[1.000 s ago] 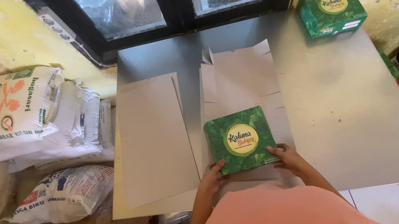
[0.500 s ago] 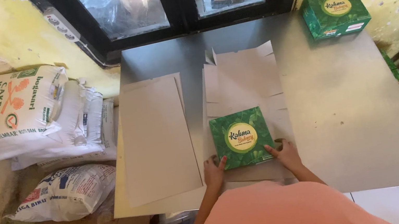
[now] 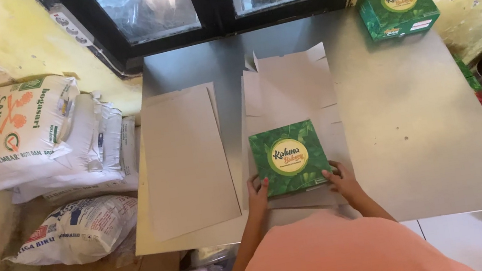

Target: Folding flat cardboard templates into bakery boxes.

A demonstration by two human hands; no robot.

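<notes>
while the grey metal table [image 3: 433,145] is seen from above, a stack of flat grey cardboard sheets [image 3: 184,157] is laid at its left and unfolded blanks [image 3: 290,83] at its middle. on these blanks the green square box [image 3: 290,157] is pressed at its near corners, the left hand [image 3: 257,194] and right hand [image 3: 343,179] curled against it; compared with a second ago, it is drawn nearer and squared. a second green box [image 3: 397,7] is left at the far right corner.

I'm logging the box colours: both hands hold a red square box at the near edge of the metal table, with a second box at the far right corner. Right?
Not quite: the square box is green, not red, as the head view shows. The left hand and right hand do hold it at the near edge of the metal table, and a second box sits at the far right corner.
</notes>
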